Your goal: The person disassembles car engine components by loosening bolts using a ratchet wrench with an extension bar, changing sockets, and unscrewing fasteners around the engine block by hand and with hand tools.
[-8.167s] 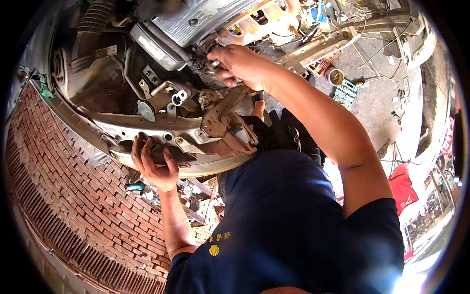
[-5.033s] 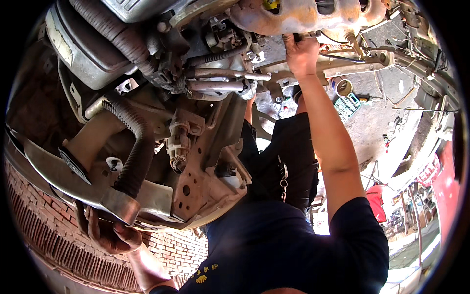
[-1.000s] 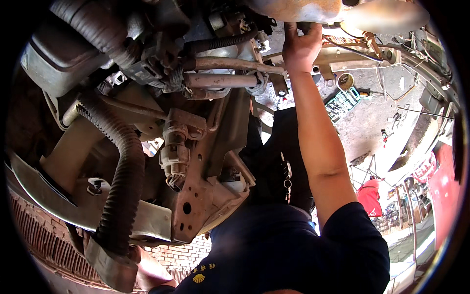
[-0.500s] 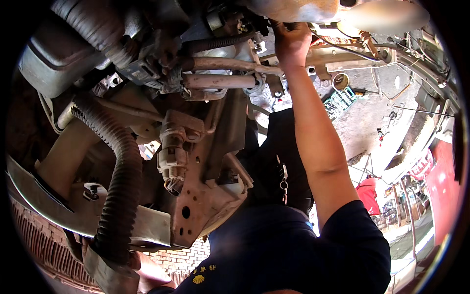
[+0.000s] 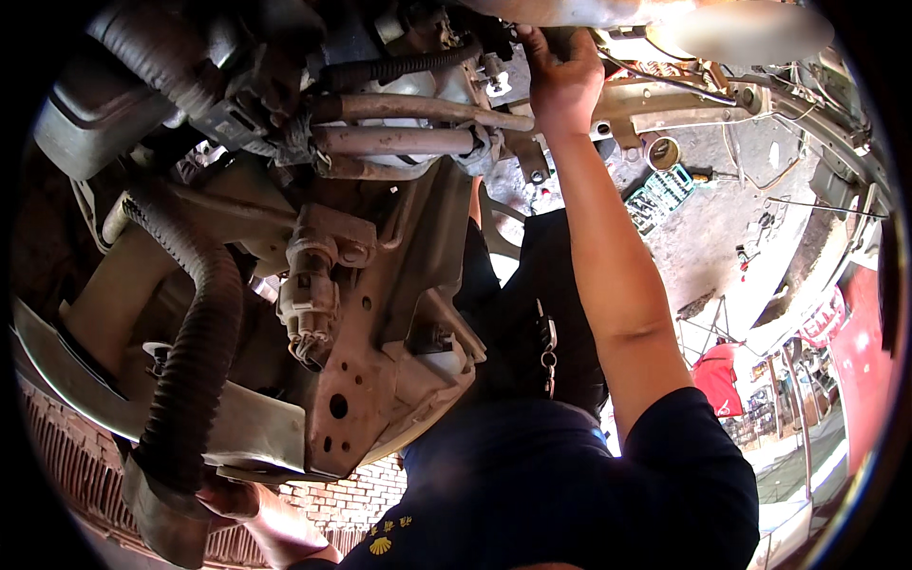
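Note:
My right arm stretches up to the top of the view. My right hand is curled under a pale, worn part there, its thumb bent up and its fingertips hidden. Whatever it grips cannot be made out. A hose or pipe runs up to its left side. At the lower left my left hand reaches up beside the lower end of a black corrugated hose. That end sits in a dull grey duct. The hose and the duct hide most of the left hand's fingers.
A rusty metal bracket with holes and a dirty connector fill the middle left. On the floor at right lie a teal tool case and a ring-shaped part. A red cloth hangs farther right.
The hose, connector and bracket have shifted left in the view. More of my left hand shows beside the duct. My right hand has turned a little, showing its thumb.

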`<state>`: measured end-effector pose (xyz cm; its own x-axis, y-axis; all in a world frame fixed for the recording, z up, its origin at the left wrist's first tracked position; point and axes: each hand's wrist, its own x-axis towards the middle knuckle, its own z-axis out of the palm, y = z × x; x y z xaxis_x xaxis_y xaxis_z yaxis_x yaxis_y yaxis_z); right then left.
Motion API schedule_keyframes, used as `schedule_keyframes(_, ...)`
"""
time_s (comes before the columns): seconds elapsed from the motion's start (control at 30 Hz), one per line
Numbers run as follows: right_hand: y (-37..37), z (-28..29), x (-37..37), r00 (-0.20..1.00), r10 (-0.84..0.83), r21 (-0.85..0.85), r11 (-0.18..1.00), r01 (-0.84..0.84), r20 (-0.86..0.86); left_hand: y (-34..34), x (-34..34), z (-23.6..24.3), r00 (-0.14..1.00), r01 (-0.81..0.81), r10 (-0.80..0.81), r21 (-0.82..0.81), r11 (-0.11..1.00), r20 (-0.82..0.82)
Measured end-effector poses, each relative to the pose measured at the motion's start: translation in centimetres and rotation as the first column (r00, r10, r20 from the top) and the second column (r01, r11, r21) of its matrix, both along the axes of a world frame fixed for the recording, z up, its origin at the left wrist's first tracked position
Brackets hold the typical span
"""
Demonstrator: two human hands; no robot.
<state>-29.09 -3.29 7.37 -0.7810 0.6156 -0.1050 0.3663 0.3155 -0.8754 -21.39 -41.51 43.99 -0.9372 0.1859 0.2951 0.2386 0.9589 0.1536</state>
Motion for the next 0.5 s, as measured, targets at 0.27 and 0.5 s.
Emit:
schedule_keyframes(0.27,0.4,-2.1,0.2,0.998,0.02,0.077,0.997,-0.025,0.061,0.2,-0.1,0.5,0.999,0.036,-0.035,-0.048,0.998,0.037)
schedule_keyframes(0.5,4.0,-5.4,0.2,0.981,0.193,0.08,0.978,-0.194,0.013,-1.3,1.5,0.7,0.999,-0.011,0.013,-0.041,0.999,0.038)
